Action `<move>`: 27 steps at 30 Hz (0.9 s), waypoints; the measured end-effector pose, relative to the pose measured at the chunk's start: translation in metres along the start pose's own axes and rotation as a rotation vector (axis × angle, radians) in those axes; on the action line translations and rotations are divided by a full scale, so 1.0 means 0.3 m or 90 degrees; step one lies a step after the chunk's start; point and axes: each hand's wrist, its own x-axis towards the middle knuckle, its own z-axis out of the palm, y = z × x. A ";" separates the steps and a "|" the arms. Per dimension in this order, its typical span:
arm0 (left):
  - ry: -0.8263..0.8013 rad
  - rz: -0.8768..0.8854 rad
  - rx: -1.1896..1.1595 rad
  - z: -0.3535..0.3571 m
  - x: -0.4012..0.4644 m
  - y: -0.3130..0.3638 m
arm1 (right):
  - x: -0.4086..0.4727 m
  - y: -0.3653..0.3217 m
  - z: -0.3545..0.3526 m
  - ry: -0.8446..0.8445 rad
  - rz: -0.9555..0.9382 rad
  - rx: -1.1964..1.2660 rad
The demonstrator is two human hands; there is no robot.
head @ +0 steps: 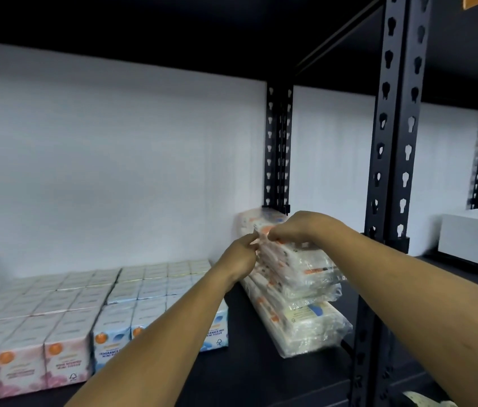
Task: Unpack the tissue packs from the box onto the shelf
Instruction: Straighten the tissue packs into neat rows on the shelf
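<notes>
A stack of clear-wrapped tissue packs [299, 289] stands on the black shelf [249, 368], close to the rear upright. Both my hands are at the top pack's left end. My left hand [239, 257] pinches the wrapper edge from the left, fingers curled. My right hand [293, 229] reaches over the top pack and pinches the same edge from above. The box is not in view.
Rows of pink and blue mini tissue boxes [91, 312] fill the shelf's left part. A black slotted upright [390, 160] stands at the front right and another [277, 148] at the back. A white box [472, 240] sits on the neighbouring shelf at right.
</notes>
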 end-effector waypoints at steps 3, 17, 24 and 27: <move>-0.023 0.009 0.011 0.004 -0.006 0.012 | 0.014 0.005 0.005 0.024 0.015 -0.018; 0.070 0.015 0.277 -0.147 -0.178 0.027 | -0.055 -0.016 0.036 0.150 0.008 -0.061; 0.073 0.026 0.487 -0.274 -0.410 0.050 | -0.214 -0.090 0.100 0.216 -0.089 -0.086; 0.097 0.038 0.527 -0.322 -0.514 0.064 | -0.293 -0.127 0.119 0.205 -0.107 -0.088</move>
